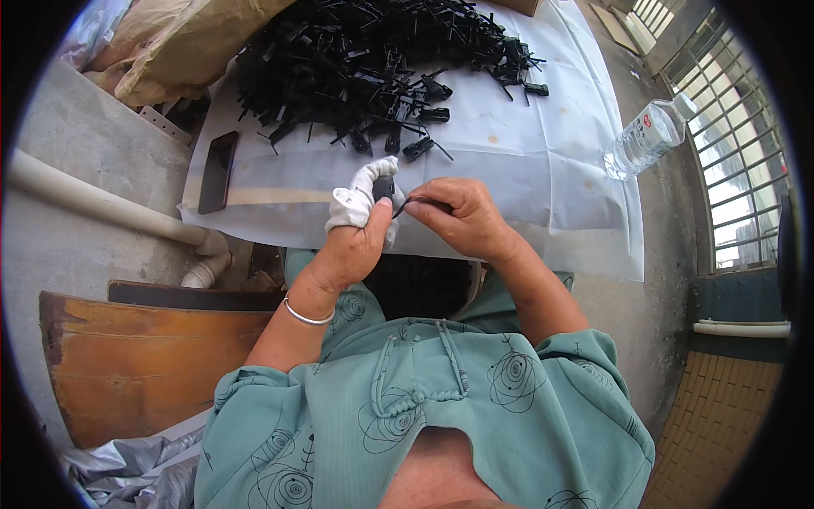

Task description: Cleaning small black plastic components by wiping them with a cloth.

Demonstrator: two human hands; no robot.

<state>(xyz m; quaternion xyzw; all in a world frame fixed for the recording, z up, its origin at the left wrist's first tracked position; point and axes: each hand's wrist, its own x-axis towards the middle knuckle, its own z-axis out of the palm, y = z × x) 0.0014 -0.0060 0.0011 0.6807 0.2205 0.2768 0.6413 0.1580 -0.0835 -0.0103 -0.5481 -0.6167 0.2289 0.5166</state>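
Note:
My left hand (356, 237), its fingers partly covered by a white cloth glove (349, 204), is closed on a small black plastic part (384, 187) with the bare thumb pressed against it. Just to the right, my right hand (465, 219) pinches a thin black strip (398, 210) that reaches toward the part. Whether the strip joins the part is too small to tell. Beyond both hands lies a large heap of black plastic parts (339, 64) with thin strips sticking out. Several single parts, such as one black clip-like piece (417, 149), lie at its near edge.
A white plastic sheet (517, 182) covers the table. A black phone (219, 172) lies at its left edge, and a clear water bottle (646, 137) stands at the right. A pale pipe (102, 199) and an orange-brown wooden board (153, 365) are at the left.

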